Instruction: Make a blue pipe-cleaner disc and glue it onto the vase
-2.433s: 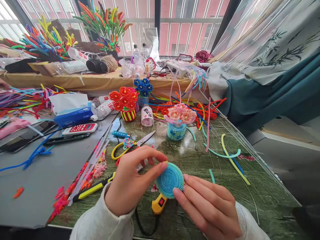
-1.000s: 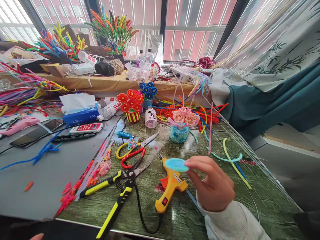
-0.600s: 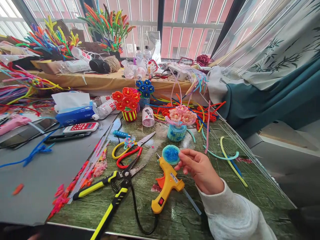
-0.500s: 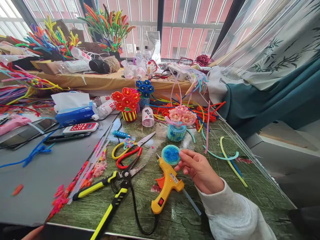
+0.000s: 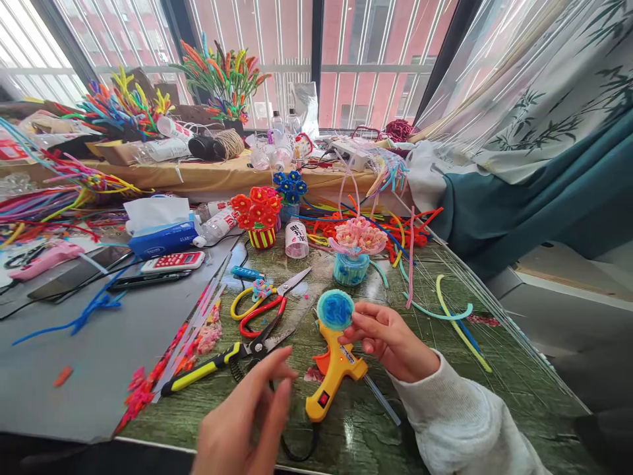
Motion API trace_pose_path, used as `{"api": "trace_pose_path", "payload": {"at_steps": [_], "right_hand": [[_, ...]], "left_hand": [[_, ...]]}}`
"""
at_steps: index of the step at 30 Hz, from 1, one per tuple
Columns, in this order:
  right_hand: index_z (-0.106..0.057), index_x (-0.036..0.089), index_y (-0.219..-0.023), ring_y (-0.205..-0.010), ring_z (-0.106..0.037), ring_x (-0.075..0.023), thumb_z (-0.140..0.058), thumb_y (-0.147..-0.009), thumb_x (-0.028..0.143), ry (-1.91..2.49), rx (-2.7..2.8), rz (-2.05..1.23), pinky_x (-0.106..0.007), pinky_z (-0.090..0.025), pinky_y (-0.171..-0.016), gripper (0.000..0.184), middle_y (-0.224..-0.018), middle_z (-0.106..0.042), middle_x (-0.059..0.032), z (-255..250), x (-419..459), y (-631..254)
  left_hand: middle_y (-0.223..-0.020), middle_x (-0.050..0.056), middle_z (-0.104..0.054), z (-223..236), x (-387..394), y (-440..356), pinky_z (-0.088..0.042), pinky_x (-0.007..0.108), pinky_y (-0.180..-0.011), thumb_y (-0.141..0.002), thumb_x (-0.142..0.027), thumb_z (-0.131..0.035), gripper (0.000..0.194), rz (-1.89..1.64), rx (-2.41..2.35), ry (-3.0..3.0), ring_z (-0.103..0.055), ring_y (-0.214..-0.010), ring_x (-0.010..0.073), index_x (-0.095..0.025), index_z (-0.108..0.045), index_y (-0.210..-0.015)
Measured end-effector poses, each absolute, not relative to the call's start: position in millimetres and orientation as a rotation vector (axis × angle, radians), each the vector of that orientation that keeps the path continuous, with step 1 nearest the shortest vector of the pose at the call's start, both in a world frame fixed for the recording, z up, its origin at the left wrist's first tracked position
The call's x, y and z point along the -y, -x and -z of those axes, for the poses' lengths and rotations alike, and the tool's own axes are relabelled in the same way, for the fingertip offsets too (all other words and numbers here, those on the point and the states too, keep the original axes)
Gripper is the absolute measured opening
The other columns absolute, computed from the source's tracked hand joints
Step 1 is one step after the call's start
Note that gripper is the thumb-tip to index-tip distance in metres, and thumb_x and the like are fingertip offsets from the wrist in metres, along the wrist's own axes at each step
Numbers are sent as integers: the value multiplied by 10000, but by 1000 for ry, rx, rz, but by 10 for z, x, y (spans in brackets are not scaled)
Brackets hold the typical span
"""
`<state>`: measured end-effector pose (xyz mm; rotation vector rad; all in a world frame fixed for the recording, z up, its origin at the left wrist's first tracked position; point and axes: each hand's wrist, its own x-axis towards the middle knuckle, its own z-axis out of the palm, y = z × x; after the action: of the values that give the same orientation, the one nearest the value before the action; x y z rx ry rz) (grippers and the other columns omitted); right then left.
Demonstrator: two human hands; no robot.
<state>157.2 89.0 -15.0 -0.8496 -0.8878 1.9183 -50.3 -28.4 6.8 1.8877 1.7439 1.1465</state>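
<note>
A round disc of coiled pipe cleaner (image 5: 335, 310), dark blue in the middle with a light blue rim, is pinched at its right edge by my right hand (image 5: 393, 340). It is held just above the nozzle end of a yellow hot glue gun (image 5: 336, 373), whose small light glows on the table. My left hand (image 5: 247, 415) is in the air at the lower middle, fingers apart and holding nothing. It partly covers the yellow-and-black pruning shears (image 5: 208, 369). Red-and-yellow-handled scissors (image 5: 262, 307) lie beyond the shears.
Behind the disc stands a pink flower pot (image 5: 351, 267) of pipe cleaners. Red flowers (image 5: 260, 218) and blue flowers (image 5: 291, 188) stand farther back, beside a plastic cup (image 5: 297, 239). Loose pipe cleaners (image 5: 462, 323) lie right; a tissue box (image 5: 163, 237) and calculator (image 5: 173, 262) left.
My left hand let go of the disc, dropped out of view, and has come back in from below. My right hand kept the disc and turned its dark blue face toward me.
</note>
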Motion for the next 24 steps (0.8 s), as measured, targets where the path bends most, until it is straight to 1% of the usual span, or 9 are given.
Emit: {"api": "trace_pose_path", "payload": {"at_steps": [1, 2, 3, 6, 9, 13, 17, 21, 24], "right_hand": [[-644, 135, -806, -619, -743, -183, -850, -658, 335, 838, 901, -1932, -120, -420, -387, 323, -636, -733, -40, 150, -893, -1571], [-638, 135, -799, -607, -741, -178, -851, -655, 341, 830, 914, -1945, -115, -415, -382, 329, -632, -733, -41, 153, -897, -1570], [-632, 135, -792, -596, -737, -172, -852, -652, 348, 823, 928, -1955, -111, -411, -378, 336, -628, -733, -41, 158, -901, -1570], [-612, 140, -776, -579, -731, -165, -852, -647, 366, 812, 971, -1978, -109, -413, -378, 354, -607, -726, -42, 180, -910, -1568], [-605, 143, -770, -572, -726, -175, -848, -648, 392, 800, 1022, -2002, -124, -426, -380, 370, -586, -719, -50, 192, -906, -1570], [-640, 125, -780, -574, -722, -171, -816, -683, 433, 774, 1090, -2019, -136, -452, -392, 367, -602, -721, -60, 196, -894, -1573], [-642, 128, -725, -543, -715, -159, -814, -696, 394, 756, 1127, -2005, -128, -447, -374, 318, -589, -718, -41, 215, -891, -1569], [-618, 134, -680, -524, -712, -159, -827, -684, 367, 736, 1165, -2006, -127, -452, -361, 313, -584, -728, -46, 245, -893, -1567], [-625, 134, -692, -531, -713, -154, -822, -696, 358, 718, 1190, -2009, -131, -473, -374, 298, -596, -735, -43, 258, -892, -1570]], "left_hand": [[-795, -30, -724, -98, 166, 399, -516, 159, -541, -908, -377, -532, 287, -1131, -1733, -1806, -617, -500, 84, -279, -612, -1165], [-693, -25, -702, -122, 49, 307, -508, 174, -521, -908, -394, -525, 297, -1121, -1711, -1712, -611, -484, 100, -239, -626, -1140], [-640, -22, -684, -136, -59, 231, -503, 187, -508, -902, -425, -519, 313, -1148, -1654, -1607, -606, -467, 109, -214, -637, -1101], [-657, -6, -671, -126, -287, 110, -445, 196, -401, -853, -487, -557, 335, -1234, -1421, -1286, -550, -393, 96, -174, -651, -927], [-606, -27, -633, -79, -366, 96, -414, 179, -389, -803, -468, -635, 308, -1272, -1289, -1098, -515, -371, 73, -160, -634, -804], [-569, -46, -605, -44, -355, 106, -408, 163, -429, -829, -427, -630, 276, -1273, -1265, -1057, -505, -382, 54, -156, -630, -774], [-445, -58, -520, -37, -353, 95, -414, 163, -443, -855, -468, -583, 359, -1270, -1260, -1105, -498, -385, 67, -158, -596, -674], [-511, -55, -560, -39, -356, 71, -386, 147, -378, -762, -466, -692, 320, -1271, -1232, -1075, -464, -388, 57, -153, -629, -732], [-510, -53, -550, -36, -346, 63, -378, 132, -381, -775, -437, -685, 308, -1284, -1236, -1068, -461, -394, 47, -141, -640, -702]]}}
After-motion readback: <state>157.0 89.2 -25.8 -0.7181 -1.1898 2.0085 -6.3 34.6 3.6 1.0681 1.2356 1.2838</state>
